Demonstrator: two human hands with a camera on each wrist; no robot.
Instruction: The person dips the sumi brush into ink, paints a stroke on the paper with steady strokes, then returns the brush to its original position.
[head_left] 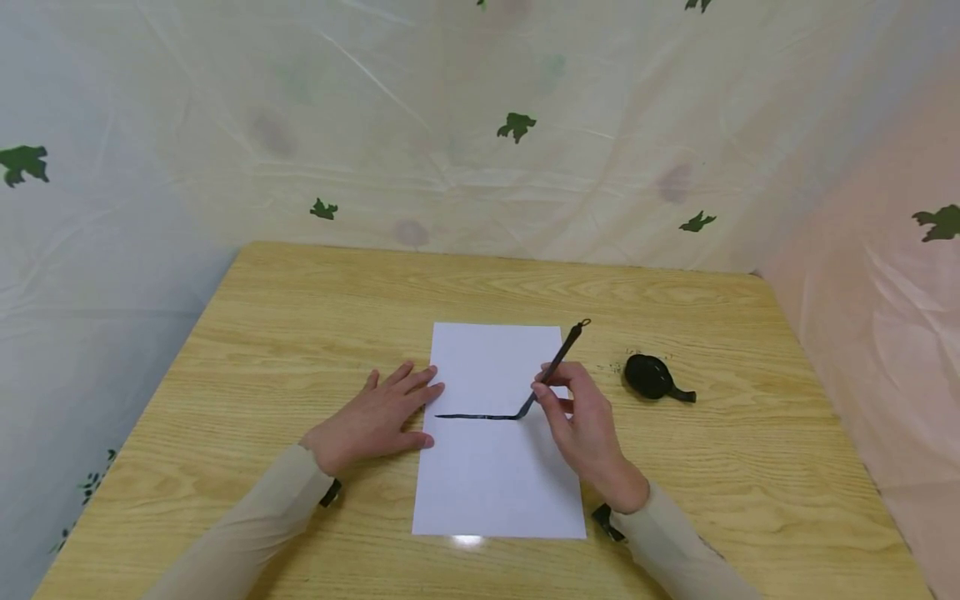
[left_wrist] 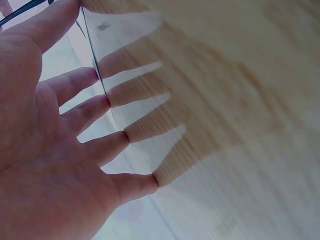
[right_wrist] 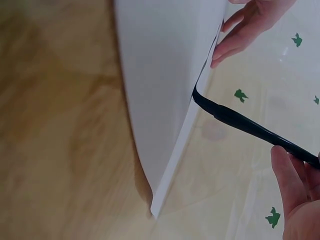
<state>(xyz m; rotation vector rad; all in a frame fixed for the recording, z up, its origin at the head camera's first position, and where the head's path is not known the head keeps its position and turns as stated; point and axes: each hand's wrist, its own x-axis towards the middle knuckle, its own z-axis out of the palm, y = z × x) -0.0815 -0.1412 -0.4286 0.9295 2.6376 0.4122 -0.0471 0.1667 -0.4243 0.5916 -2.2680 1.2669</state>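
Note:
A white sheet of paper [head_left: 495, 483] lies on the table with a black line [head_left: 472, 416] drawn across it. My right hand [head_left: 588, 425] pinches a black calligraphy brush [head_left: 561, 354] by its handle, tilted up to the right. In the right wrist view the bent bristles of the brush [right_wrist: 250, 126] touch the paper at the line's right end. With fingers spread, my left hand [head_left: 378, 421] rests at the sheet's left edge, fingertips on the paper. The left wrist view shows this hand [left_wrist: 75, 140] from the palm side, its fingertips against the surface.
To the right of the paper sits a small black dish [head_left: 648, 377] with a short handle, dark specks on the wood beside it. The wooden table [head_left: 315, 308] is bordered by pale curtains [head_left: 442, 167] with green leaf-like shapes.

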